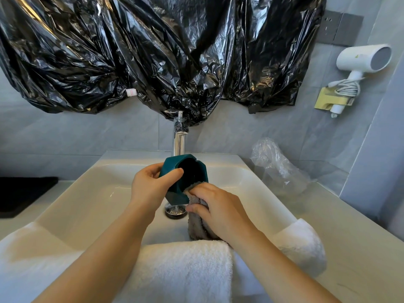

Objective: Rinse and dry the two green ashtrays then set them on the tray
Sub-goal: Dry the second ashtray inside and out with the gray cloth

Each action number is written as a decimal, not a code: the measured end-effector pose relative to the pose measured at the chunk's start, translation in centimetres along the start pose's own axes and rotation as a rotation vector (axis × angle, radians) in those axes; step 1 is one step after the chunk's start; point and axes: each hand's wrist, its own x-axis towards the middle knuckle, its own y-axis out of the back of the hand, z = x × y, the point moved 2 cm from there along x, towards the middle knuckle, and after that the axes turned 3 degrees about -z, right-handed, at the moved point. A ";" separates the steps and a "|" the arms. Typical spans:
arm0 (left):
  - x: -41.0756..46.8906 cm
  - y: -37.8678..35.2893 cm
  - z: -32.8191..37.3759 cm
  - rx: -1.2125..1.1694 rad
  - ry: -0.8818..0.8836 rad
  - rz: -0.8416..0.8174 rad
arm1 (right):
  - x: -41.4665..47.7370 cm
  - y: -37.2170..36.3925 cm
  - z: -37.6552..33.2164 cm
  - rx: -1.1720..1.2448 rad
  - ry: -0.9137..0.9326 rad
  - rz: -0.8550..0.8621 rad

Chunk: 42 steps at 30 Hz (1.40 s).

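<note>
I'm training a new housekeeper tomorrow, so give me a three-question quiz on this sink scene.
1. True or false: the left hand grips the green ashtray over the sink.
2. What does the right hand hold? A) grey cloth B) sponge C) brush
3. How many green ashtrays are in view?
Key: 1 true; 2 A; 3 one.

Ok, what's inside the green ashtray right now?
The ashtray looks dark and bare inside; a grey cloth in the right hand covers its lower rim, hiding that part.
</note>
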 end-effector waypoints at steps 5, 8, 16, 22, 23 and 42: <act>0.0 -0.5 -0.5 -0.001 0.045 -0.010 | 0.2 -0.5 -0.2 0.107 0.020 -0.118; 0.0 -0.7 -0.5 0.007 0.042 0.016 | 0.1 -0.4 -0.4 0.158 0.019 -0.097; 0.3 0.0 -0.3 -0.039 0.101 0.101 | 0.0 0.0 -0.2 -0.070 0.003 -0.011; 0.1 -0.3 -0.3 -0.085 0.185 -0.063 | -0.1 0.2 -0.4 -0.097 0.095 0.017; 0.0 -0.4 -0.4 -0.092 0.196 -0.105 | -0.1 0.3 -0.4 -0.076 0.091 0.039; 0.1 -0.3 -0.2 0.056 0.003 -0.057 | -0.1 -0.3 0.3 -0.034 -0.034 -0.021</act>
